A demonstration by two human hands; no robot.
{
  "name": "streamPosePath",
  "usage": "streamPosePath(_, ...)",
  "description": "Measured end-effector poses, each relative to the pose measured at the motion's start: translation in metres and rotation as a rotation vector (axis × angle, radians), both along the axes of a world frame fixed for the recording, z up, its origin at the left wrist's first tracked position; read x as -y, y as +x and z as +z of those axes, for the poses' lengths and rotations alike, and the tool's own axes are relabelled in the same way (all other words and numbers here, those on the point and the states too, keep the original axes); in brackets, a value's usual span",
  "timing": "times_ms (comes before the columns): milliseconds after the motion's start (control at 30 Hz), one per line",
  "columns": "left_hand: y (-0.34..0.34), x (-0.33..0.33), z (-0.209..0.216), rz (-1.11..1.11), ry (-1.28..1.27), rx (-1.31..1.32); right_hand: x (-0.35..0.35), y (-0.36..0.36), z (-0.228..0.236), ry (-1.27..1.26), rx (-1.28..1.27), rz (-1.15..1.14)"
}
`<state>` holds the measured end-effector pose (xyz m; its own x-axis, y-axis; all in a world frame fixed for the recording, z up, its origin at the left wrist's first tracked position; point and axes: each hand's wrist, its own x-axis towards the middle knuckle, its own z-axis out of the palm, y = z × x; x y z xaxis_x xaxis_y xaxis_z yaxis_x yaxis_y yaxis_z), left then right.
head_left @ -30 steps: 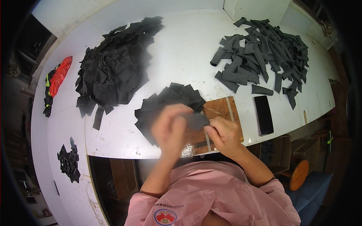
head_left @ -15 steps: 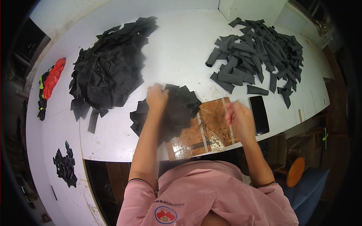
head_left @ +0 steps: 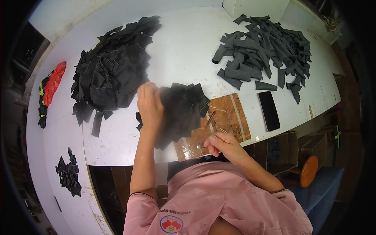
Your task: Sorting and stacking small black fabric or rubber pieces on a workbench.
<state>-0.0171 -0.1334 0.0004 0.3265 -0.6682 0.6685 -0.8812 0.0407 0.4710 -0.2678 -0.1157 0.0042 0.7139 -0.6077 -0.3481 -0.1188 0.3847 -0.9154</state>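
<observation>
- Black fabric pieces point(head_left: 182, 111) lay heaped, partly on a brown board point(head_left: 229, 117).
- The left hand point(head_left: 150, 105) was at their left edge, the right hand point(head_left: 223, 145) over the board, well apart.
- Whether either hand held something, I could not tell.

Left hand point(head_left: 150, 103), one: now at the left edge of the nearer black fabric pile point(head_left: 182, 111), farther left than half a second ago; right hand point(head_left: 225, 145), one: now over the near part of the brown board point(head_left: 237, 125), drawn in from beside the phone point(head_left: 268, 111), fingers curled where they were blurred. Dark strip, one: stretched between both hands a second ago; no longer there, the hands now well apart.
</observation>
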Motion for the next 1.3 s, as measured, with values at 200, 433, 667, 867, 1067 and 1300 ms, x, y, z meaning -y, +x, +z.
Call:
streamPosePath(200,-0.01,-0.044,-0.003,-0.049,-0.022,0.086,-0.001,0.035,0.009,0.227,0.075,0.075)
streamPosePath(433,0.006,-0.057,-0.029,0.301,0.093,-0.203,-0.012,0.038,-0.031,0.092,-0.007,0.094)
streamPosePath(667,-0.044,-0.09,0.004,-0.285,0.288,-0.002,-0.022,0.028,-0.041,-0.031,-0.113,0.04)
streamPosePath(867,-0.044,-0.088,-0.025,-0.282,0.483,0.231,-0.029,0.023,-0.037,-0.121,-0.191,0.096)
streamPosePath(1067,-0.043,-0.096,-0.009,-0.198,0.306,-0.572,-0.041,0.02,0.003,-0.992,-0.075,-0.186)
streamPosePath(1300,-0.06,-0.124,0.056,-0.982,0.623,-1.2,-0.026,0.017,0.074,-1.546,0.041,-0.125)
